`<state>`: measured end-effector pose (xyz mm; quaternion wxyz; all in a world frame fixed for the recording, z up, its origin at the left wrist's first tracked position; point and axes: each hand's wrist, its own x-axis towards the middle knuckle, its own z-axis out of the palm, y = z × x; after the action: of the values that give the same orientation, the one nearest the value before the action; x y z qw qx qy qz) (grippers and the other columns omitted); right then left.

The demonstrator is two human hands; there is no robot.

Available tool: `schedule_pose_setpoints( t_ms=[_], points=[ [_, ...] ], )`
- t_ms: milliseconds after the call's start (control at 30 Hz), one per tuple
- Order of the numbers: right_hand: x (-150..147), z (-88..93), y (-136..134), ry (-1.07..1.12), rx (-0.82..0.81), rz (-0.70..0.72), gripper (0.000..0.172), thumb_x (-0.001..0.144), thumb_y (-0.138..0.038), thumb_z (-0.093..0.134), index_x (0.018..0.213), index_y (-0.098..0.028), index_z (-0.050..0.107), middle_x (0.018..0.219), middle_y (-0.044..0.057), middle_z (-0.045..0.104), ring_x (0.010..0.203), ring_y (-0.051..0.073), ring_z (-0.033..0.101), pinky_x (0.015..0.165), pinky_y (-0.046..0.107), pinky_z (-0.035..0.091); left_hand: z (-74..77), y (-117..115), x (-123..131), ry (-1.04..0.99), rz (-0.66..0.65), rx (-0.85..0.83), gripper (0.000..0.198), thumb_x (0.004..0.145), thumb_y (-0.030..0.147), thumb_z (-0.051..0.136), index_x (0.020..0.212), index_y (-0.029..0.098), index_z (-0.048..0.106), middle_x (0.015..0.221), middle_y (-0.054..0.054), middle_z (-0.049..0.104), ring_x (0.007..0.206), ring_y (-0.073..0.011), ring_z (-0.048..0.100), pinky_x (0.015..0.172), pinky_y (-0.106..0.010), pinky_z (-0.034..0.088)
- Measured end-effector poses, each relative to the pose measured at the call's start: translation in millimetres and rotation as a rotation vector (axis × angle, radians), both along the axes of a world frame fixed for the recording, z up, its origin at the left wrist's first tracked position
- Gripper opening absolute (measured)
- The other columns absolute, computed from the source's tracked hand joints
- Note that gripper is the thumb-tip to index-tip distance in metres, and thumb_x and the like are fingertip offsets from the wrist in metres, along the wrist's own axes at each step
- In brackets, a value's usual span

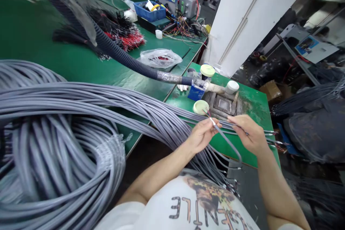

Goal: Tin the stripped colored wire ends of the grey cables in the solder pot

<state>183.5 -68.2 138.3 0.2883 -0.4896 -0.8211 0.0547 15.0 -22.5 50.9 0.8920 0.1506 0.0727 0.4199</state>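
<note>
My left hand [202,133] pinches the end of a grey cable [229,143], just below its white wrap and thin bared wires, which point at a pale green round lid or dish [201,107]. From there the cable bends down in a loop. To its right, my right hand [249,133] is closed, thumb and forefinger together near the bundled cables; what they hold is too small to make out. Long grey cables [129,97] run from the left under my hands. Beyond my hands sits a dirty metal tray with a square pot [223,104].
A ribbed black hose [118,52] crosses above the green table [115,73] to a blue box [196,92]. A white jar [231,87] stands by the pot. Coiled grey cables [61,158] fill the left. Blue bins [150,11] and black-red wires [126,36] lie farther back.
</note>
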Motion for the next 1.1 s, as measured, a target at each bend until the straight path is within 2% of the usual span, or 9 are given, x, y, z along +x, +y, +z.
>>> schedule_pose_setpoints(
  t_ms=[133,233,333,433,533,633,733,900,1100],
  points=[
    [-5.1,-15.7,3.6,-0.159,0.161,0.141,0.052,0.087,-0.011,0.057,0.133,-0.034,0.053,0.134,0.004,0.058,0.126,0.026,0.048,0.101,0.048,0.045,4.1,1.5,-3.3,-0.055,-0.045,-0.039,0.021,0.075,0.029,0.075,0.088,0.013,0.070,0.079,-0.003,0.068,0.076,-0.0108,0.062,0.076,-0.023,0.047],
    [-16.5,-32.0,8.6,-0.173,0.234,0.204,0.051,0.087,-0.016,0.059,0.133,-0.036,0.052,0.134,0.002,0.059,0.129,0.025,0.046,0.103,0.049,0.044,5.8,2.4,-3.4,-0.026,-0.038,-0.031,0.022,0.074,0.031,0.075,0.088,0.015,0.071,0.078,-0.001,0.067,0.068,-0.0090,0.060,0.069,-0.022,0.047],
    [-20.0,-38.2,20.3,-0.028,0.265,0.165,0.043,0.091,-0.020,0.055,0.131,-0.034,0.054,0.127,0.003,0.064,0.123,0.024,0.053,0.102,0.048,0.046,2.1,4.4,-6.0,0.139,0.019,0.057,0.027,0.076,0.040,0.072,0.086,0.015,0.072,0.074,-0.002,0.069,0.068,-0.0108,0.061,0.070,-0.024,0.047],
    [-16.1,-34.1,38.8,0.160,0.174,-0.040,0.032,0.094,-0.023,0.048,0.122,-0.029,0.061,0.119,0.004,0.068,0.112,0.022,0.062,0.096,0.042,0.051,-7.4,5.9,-12.2,0.488,0.157,0.286,0.031,0.079,0.043,0.067,0.087,0.014,0.073,0.075,-0.005,0.071,0.076,-0.0155,0.064,0.077,-0.028,0.048],
    [-12.1,-31.3,60.1,0.271,0.091,-0.245,0.024,0.094,-0.029,0.047,0.107,-0.025,0.067,0.105,0.004,0.073,0.101,0.021,0.067,0.090,0.037,0.053,-20.7,6.0,-18.5,0.813,0.350,0.636,0.024,0.084,0.037,0.064,0.087,0.017,0.074,0.082,-0.007,0.073,0.081,-0.0180,0.063,0.081,-0.032,0.047],
    [-13.5,-36.2,79.9,0.371,0.056,-0.297,0.023,0.093,-0.035,0.048,0.100,-0.023,0.068,0.095,0.005,0.075,0.092,0.020,0.069,0.084,0.035,0.055,-34.5,6.1,-20.4,0.953,0.479,0.939,0.022,0.088,0.033,0.057,0.089,0.018,0.074,0.084,-0.007,0.073,0.079,-0.0180,0.062,0.079,-0.033,0.047],
    [-18.9,-44.3,95.9,0.386,0.025,-0.287,0.024,0.092,-0.038,0.049,0.097,-0.022,0.067,0.092,0.004,0.075,0.085,0.020,0.070,0.078,0.034,0.055,-44.9,6.8,-18.8,1.002,0.506,1.120,0.022,0.090,0.031,0.054,0.091,0.019,0.073,0.081,-0.007,0.073,0.077,-0.0180,0.061,0.077,-0.034,0.047],
    [-24.7,-54.8,114.9,0.268,-0.004,-0.259,0.025,0.093,-0.039,0.049,0.094,-0.023,0.067,0.090,0.003,0.074,0.084,0.019,0.068,0.078,0.031,0.052,-51.6,7.0,-16.9,1.036,0.502,1.199,0.022,0.091,0.031,0.053,0.093,0.020,0.072,0.084,-0.006,0.073,0.078,-0.0180,0.061,0.077,-0.033,0.045],
    [-24.7,-66.8,126.8,0.008,0.041,-0.257,0.026,0.094,-0.038,0.046,0.094,-0.025,0.068,0.091,0.001,0.074,0.085,0.020,0.063,0.080,0.033,0.047,-49.2,5.6,-18.2,1.018,0.447,1.186,0.022,0.090,0.032,0.053,0.096,0.023,0.073,0.087,-0.007,0.073,0.080,-0.0196,0.061,0.078,-0.034,0.042]
  ],
)
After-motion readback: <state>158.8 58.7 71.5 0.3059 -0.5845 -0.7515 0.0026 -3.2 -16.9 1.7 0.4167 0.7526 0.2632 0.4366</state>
